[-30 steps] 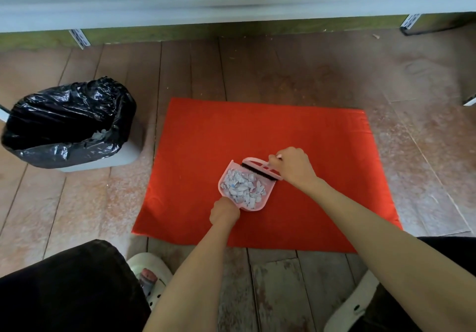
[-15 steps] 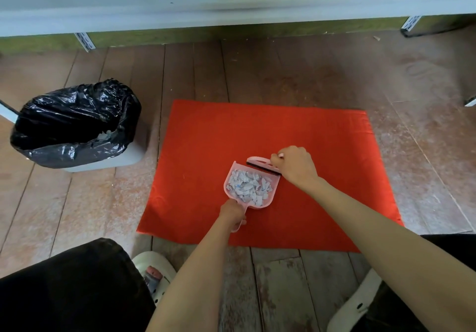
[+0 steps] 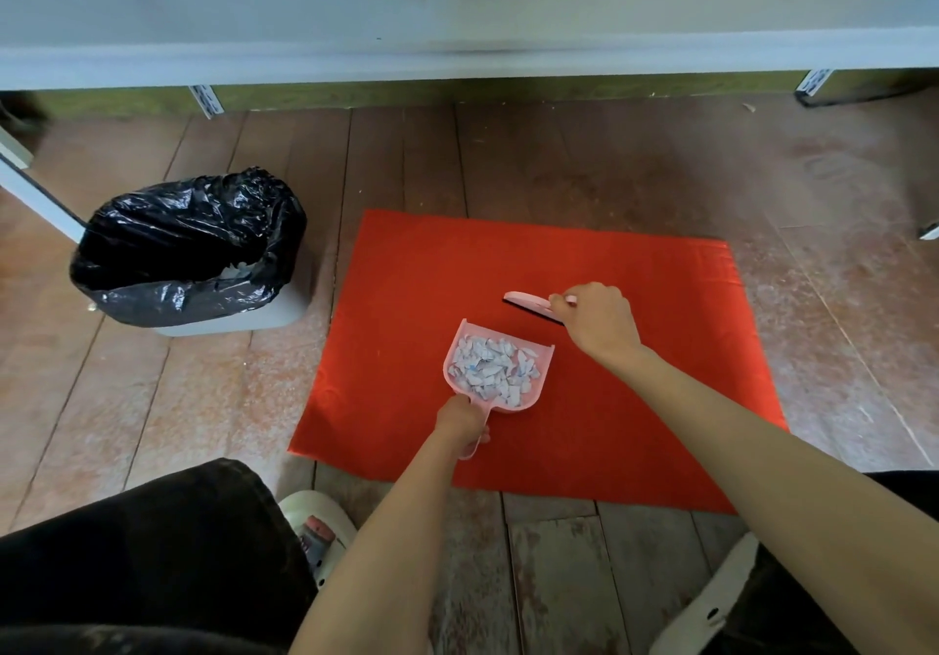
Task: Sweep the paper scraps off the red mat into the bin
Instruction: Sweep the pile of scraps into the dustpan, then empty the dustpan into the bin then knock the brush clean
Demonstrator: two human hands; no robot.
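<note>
A red mat (image 3: 416, 268) lies on the wooden floor. My left hand (image 3: 461, 420) grips the handle of a pink dustpan (image 3: 500, 403) that sits over the mat's middle. The pan holds a heap of white paper scraps (image 3: 495, 370). My right hand (image 3: 599, 321) grips a small pink brush (image 3: 528, 302) with black bristles, a little beyond the pan's open edge and apart from it. A bin (image 3: 188, 248) lined with a black bag stands on the floor left of the mat, with some scraps visible inside.
A white table (image 3: 457, 44) runs across the top, papers on it. Its legs (image 3: 35, 197) stand near the bin. My knees and white shoes (image 3: 315, 527) are at the bottom edge. Bare floorboards surround the mat.
The brush in my right hand has pulled away from the dustpan's mouth toward the far right. My left hand has turned the pan, its mouth now facing away from me.
</note>
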